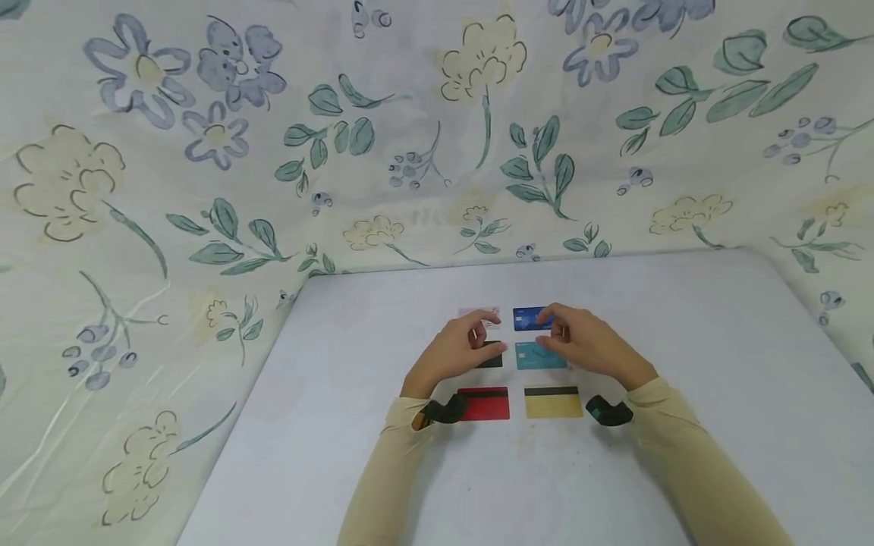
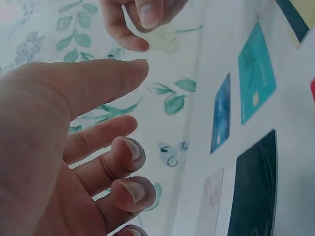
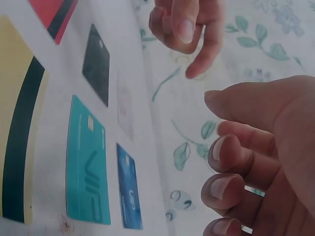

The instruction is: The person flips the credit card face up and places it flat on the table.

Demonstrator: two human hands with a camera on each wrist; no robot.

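Observation:
Both hands hover over several bank cards laid in two columns, with nothing between their fingers. My left hand [image 1: 451, 353] is above the left column, thumb and index finger apart, other fingers loosely bent. It partly covers a pale card [image 1: 466, 312] and a black card [image 1: 493, 359]. Facing it, my right hand [image 1: 589, 341] is held the same way, overlapping a dark blue card [image 1: 524, 319] and a teal card [image 1: 534, 358] marked VIP. Nearest the body lie a red card [image 1: 488, 409] and a gold card [image 1: 553, 407], each with a dark stripe.
The cards lie flat on a white table [image 1: 369, 326]. Behind it and along its sides hangs a floral-patterned cloth [image 1: 410, 98]. A dark wrist camera [image 1: 445, 409] on the left arm overlaps the red card's edge in the head view; another [image 1: 609, 412] is on the right wrist.

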